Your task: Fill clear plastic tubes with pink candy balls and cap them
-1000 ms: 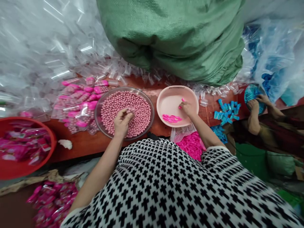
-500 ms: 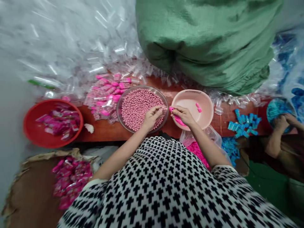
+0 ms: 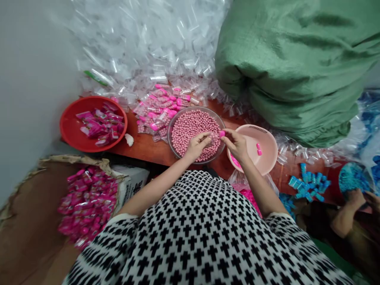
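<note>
A: Where is the clear tube [image 3: 211, 138], and is it finished?

B: It is above the right part of the bowl [image 3: 170, 136] of pink beads [image 3: 190, 128]. Some beads seem to be inside it. The pink cap [image 3: 222, 133] is just beside its end, so I judge that closing is not yet done; whether they touch, I cannot tell.

A: And the fingers?

B: The left hand [image 3: 197, 145] pinches the tube, with thumb and forefinger narrowly apart around it. The right hand [image 3: 236, 145] grips the cap between the fingertips.

A: How much remains?

B: Behind the bowl's left side, a heap of capped tubes [image 3: 162, 109] on the table [image 3: 142, 148] looks completed. Farther back, very many empty tubes [image 3: 166, 51] are without caps, so I think much work is left.
</note>
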`<state>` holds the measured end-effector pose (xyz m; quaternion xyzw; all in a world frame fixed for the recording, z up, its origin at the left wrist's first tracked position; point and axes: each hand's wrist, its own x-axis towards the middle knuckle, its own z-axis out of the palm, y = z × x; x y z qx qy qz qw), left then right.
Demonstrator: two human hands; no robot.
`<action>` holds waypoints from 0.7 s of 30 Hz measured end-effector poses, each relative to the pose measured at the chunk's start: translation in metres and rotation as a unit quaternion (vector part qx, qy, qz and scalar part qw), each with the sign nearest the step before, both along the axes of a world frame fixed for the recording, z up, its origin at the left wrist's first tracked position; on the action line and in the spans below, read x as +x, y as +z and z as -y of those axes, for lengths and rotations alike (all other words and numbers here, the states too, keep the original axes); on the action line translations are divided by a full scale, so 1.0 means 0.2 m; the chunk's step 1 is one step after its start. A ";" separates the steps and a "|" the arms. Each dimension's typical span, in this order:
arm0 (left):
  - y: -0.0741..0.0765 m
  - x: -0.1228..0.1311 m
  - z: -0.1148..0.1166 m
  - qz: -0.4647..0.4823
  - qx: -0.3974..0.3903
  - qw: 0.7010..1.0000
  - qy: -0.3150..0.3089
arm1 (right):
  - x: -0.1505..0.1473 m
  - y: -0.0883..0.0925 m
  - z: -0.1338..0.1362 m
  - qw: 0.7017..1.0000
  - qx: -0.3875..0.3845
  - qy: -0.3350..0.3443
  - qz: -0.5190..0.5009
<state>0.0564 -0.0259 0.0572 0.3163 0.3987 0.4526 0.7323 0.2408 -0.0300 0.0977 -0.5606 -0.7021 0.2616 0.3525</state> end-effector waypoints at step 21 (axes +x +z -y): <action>0.07 -0.14 -0.05 -0.209 0.271 0.939 -0.033 | -0.09 0.15 -0.05 0.964 0.087 0.200 0.153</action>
